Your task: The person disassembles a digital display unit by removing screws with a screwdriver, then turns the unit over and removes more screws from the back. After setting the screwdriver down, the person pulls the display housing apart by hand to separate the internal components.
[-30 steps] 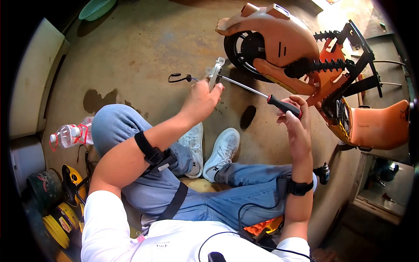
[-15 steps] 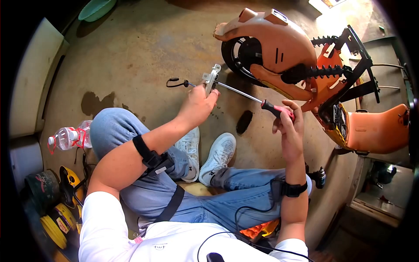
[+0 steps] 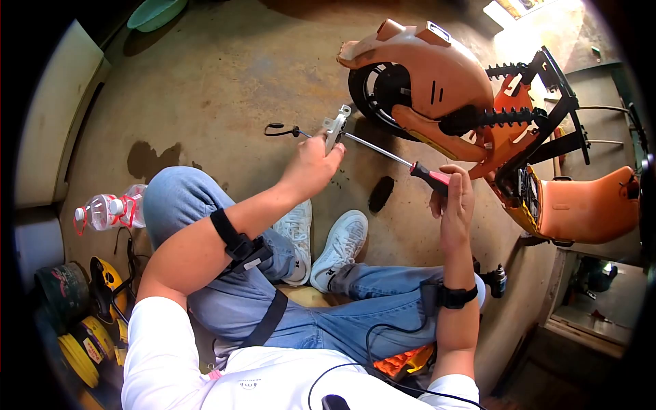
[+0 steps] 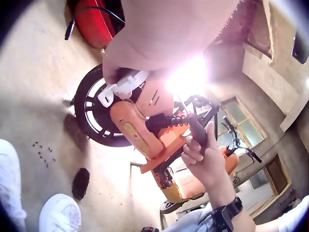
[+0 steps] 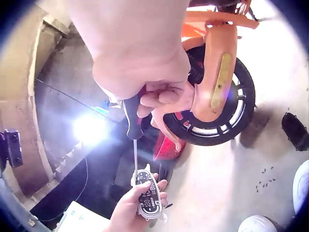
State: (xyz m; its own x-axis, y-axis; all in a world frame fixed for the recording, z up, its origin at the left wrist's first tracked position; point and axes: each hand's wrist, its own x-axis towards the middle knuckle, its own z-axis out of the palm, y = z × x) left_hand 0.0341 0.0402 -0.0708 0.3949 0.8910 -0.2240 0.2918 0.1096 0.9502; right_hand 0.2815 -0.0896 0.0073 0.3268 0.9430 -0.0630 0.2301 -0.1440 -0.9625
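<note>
My left hand (image 3: 309,169) grips a pale oval housing (image 3: 334,128) with brackets at its end, held up over the floor. In the right wrist view, its open face shows a dark circuit board (image 5: 147,195), with my left thumb across the face. A short black cable (image 3: 279,130) sticks out on the left beyond that hand. My right hand (image 3: 456,201) holds a screwdriver (image 3: 429,178) by its black and red handle, fingers along it. The steel shaft (image 5: 135,157) runs to the upper edge of the housing, where its tip overlaps the board's side.
An orange electric scooter (image 3: 444,75) lies ahead on the right, its black wheel (image 3: 372,85) nearest the housing. Clear plastic bottles (image 3: 109,212) stand left of my knee, with yellow tools (image 3: 106,290) below. A green basin (image 3: 156,14) is at the far left, a dark drill-like tool (image 3: 497,279) at right.
The right hand's fingers have shifted on the screwdriver handle, which now shows more red. Both hands have moved slightly down in view, with the screwdriver still at the housing.
</note>
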